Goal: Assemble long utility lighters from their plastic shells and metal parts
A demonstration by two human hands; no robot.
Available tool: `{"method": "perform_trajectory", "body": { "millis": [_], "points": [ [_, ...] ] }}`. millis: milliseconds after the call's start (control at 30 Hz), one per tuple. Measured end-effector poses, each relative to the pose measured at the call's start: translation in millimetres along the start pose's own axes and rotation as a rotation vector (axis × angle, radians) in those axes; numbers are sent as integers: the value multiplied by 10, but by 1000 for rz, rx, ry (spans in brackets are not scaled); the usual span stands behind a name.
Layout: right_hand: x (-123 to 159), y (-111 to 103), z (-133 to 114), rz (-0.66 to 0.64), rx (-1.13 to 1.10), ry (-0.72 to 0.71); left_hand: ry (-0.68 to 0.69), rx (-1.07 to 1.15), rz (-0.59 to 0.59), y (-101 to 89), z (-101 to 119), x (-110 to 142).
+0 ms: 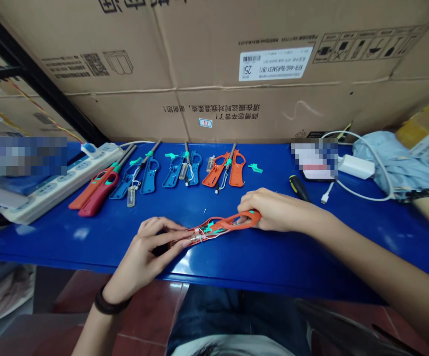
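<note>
Head view: my left hand [145, 257] is curled, fingertips pinching the near end of an opened orange utility lighter [217, 228], with wires and green parts showing inside. My right hand [273, 211] is clamped on its far end, fingers wrapped over the orange handle. The hands are apart, the lighter between them, its long axis running from low left to upper right above the front edge of the blue workbench [244, 262]. Beyond the lighter lie a row of blue lighter shells [150, 175] and an orange lighter shell [236, 168]. Right of it, a black-handled screwdriver [299, 188] sits just past my right hand; left of it and farther back, a white power strip [62, 183].
</note>
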State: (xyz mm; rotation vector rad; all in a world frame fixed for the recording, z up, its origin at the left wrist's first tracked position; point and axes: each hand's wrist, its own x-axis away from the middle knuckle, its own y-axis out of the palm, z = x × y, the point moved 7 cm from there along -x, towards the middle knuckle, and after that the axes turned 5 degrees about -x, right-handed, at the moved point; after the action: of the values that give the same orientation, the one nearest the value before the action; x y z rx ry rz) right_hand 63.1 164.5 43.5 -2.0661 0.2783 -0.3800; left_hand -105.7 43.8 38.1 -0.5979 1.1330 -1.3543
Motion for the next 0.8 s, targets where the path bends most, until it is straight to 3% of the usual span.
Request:
{"method": "perform_trajectory", "body": {
  "millis": [400, 667, 800],
  "points": [
    [70, -50, 43, 103, -179, -14, -12, 17, -1, 8, -31, 13],
    [125, -296, -51, 186, -137, -22, -38, 46, 12, 0, -52, 26],
    [126, -220, -140, 124, -212, -25, -44, 39, 27, 0, -67, 29]
  ]
}}
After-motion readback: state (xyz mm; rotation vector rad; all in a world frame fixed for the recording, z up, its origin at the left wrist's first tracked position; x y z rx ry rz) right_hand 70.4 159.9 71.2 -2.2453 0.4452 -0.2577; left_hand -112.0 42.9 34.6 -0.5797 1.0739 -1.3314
